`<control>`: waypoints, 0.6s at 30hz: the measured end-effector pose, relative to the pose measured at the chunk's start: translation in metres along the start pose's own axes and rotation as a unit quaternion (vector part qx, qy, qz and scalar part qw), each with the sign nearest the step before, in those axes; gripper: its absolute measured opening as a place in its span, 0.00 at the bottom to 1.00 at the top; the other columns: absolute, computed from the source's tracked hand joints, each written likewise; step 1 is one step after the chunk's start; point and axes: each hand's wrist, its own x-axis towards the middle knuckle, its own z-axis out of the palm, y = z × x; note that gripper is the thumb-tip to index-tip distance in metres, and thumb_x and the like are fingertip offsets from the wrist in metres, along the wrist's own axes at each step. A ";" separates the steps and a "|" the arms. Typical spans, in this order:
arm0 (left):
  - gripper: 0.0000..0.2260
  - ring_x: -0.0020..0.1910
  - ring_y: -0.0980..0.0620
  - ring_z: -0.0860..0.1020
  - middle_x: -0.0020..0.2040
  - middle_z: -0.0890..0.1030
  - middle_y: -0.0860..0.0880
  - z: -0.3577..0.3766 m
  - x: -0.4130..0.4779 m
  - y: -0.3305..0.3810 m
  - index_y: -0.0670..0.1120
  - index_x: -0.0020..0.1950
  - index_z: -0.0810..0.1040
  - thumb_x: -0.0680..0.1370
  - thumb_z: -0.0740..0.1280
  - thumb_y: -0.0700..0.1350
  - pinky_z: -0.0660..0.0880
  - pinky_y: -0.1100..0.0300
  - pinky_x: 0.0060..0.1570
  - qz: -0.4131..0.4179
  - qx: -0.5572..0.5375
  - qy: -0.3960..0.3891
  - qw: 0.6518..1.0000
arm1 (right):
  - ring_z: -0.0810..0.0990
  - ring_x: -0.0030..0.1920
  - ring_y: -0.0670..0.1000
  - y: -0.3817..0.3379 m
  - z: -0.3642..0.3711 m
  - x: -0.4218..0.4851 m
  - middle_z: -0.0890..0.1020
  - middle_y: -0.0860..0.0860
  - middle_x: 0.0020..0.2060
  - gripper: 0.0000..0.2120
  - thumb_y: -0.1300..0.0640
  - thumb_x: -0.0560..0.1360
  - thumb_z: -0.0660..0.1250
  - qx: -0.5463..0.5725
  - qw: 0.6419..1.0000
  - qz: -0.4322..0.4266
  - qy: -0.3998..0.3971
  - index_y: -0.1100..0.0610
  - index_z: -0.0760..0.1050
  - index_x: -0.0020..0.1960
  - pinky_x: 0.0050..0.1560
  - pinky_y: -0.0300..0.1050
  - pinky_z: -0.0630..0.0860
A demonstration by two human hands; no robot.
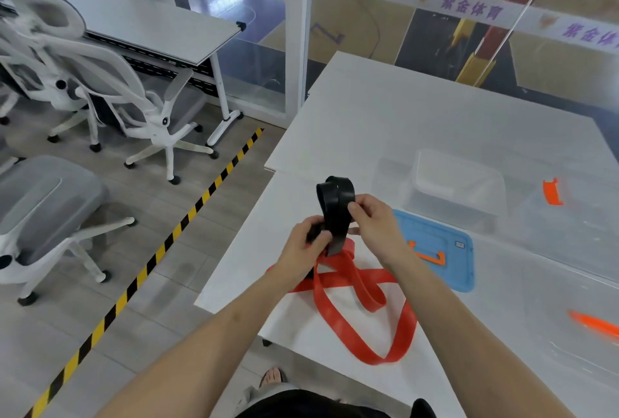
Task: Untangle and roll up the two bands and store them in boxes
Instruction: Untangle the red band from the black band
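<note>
Person stands at the white surface (435, 116), both bare arms out over its near left corner. Left hand (303, 243) has its fingers curled around the lower part of the black band (336, 206). Right hand (371, 220) pinches the same band higher up, thumb in front and fingers wrapped behind. Black band is off the surface, folded into a short upright loop that sticks up above both hands, with its loose end hanging down between them onto the red band (368, 275). Red band lies flat on the surface under the hands in several crossing loops, the biggest loop reaching toward the near edge; can't tell if the two bands are still hooked together under the left wrist. Just right of the hands is a blue lid (459, 270) lying flat, with an orange handle (432, 258) on it. Beyond the lid sits a clear box (459, 183), and a larger clear box (569, 233) stands to its right with an orange clip (552, 191) on its rim. A blurred orange piece (596, 324) shows at the far right edge. On the floor to the left are grey office chairs (100, 82), a strip of yellow-black tape (160, 250) and a white desk (150, 25) behind them.
</note>
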 end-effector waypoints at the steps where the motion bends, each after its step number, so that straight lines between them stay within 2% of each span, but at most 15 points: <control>1: 0.13 0.54 0.46 0.83 0.53 0.83 0.47 0.003 -0.001 0.000 0.59 0.61 0.77 0.77 0.70 0.49 0.81 0.50 0.58 0.002 0.003 -0.008 1.000 | 0.86 0.50 0.52 -0.001 0.002 0.000 0.86 0.55 0.48 0.09 0.59 0.85 0.62 0.006 1.000 0.000 0.005 0.57 0.80 0.51 0.46 0.45 0.85; 3: 0.18 0.55 0.52 0.82 0.55 0.83 0.51 0.006 -0.001 -0.003 0.59 0.62 0.75 0.75 0.75 0.46 0.80 0.61 0.57 0.002 0.019 -0.011 1.000 | 0.86 0.49 0.53 -0.005 0.004 -0.001 0.87 0.58 0.48 0.08 0.59 0.85 0.63 0.018 1.000 -0.002 0.010 0.59 0.80 0.52 0.44 0.45 0.85; 4: 0.18 0.54 0.55 0.82 0.55 0.83 0.54 0.006 0.001 -0.005 0.58 0.62 0.76 0.76 0.75 0.45 0.80 0.63 0.57 -0.002 0.026 0.006 1.000 | 0.87 0.49 0.52 -0.006 0.004 -0.002 0.87 0.59 0.48 0.08 0.59 0.85 0.63 0.022 1.000 -0.001 0.005 0.61 0.81 0.53 0.45 0.46 0.86; 6: 0.14 0.52 0.56 0.84 0.51 0.85 0.56 0.004 0.005 -0.004 0.59 0.59 0.79 0.78 0.74 0.44 0.82 0.55 0.59 -0.021 0.026 0.049 0.998 | 0.88 0.48 0.51 -0.006 0.002 -0.004 0.88 0.58 0.48 0.08 0.60 0.84 0.65 0.037 0.999 0.002 -0.011 0.61 0.81 0.54 0.50 0.46 0.87; 8: 0.10 0.49 0.52 0.85 0.48 0.86 0.55 0.001 0.008 0.000 0.60 0.54 0.82 0.79 0.73 0.44 0.84 0.49 0.55 -0.035 0.026 0.058 0.997 | 0.89 0.50 0.51 -0.006 -0.001 -0.006 0.88 0.57 0.49 0.06 0.60 0.84 0.67 0.063 0.998 0.004 -0.016 0.60 0.82 0.55 0.52 0.48 0.87; 12: 0.07 0.49 0.47 0.86 0.49 0.87 0.48 -0.008 0.013 0.006 0.48 0.59 0.84 0.83 0.69 0.42 0.83 0.59 0.43 -0.035 -0.016 0.067 0.997 | 0.87 0.52 0.54 0.008 -0.007 -0.001 0.86 0.56 0.50 0.04 0.58 0.81 0.71 0.082 0.995 0.006 0.057 0.55 0.80 0.55 0.56 0.51 0.86; 14: 0.06 0.43 0.50 0.87 0.46 0.87 0.46 -0.014 0.015 0.011 0.44 0.57 0.83 0.84 0.67 0.40 0.80 0.62 0.37 -0.034 -0.055 0.081 0.995 | 0.85 0.52 0.54 0.024 -0.007 0.001 0.86 0.53 0.50 0.05 0.57 0.81 0.70 0.031 0.997 0.008 0.063 0.52 0.80 0.56 0.59 0.53 0.84; 16: 0.06 0.40 0.56 0.86 0.42 0.86 0.50 -0.018 0.015 0.021 0.42 0.56 0.81 0.84 0.65 0.37 0.80 0.63 0.36 -0.043 -0.079 0.084 0.992 | 0.84 0.53 0.49 0.041 -0.003 -0.002 0.85 0.49 0.53 0.09 0.54 0.81 0.71 -0.048 0.999 0.024 0.008 0.50 0.80 0.60 0.57 0.48 0.83; 18: 0.06 0.47 0.50 0.87 0.44 0.87 0.49 -0.021 0.019 0.027 0.44 0.55 0.82 0.85 0.65 0.39 0.85 0.51 0.48 -0.047 -0.095 0.084 0.991 | 0.84 0.57 0.46 0.051 0.006 -0.008 0.85 0.46 0.59 0.14 0.53 0.81 0.71 -0.107 0.991 0.029 -0.072 0.50 0.78 0.66 0.56 0.42 0.81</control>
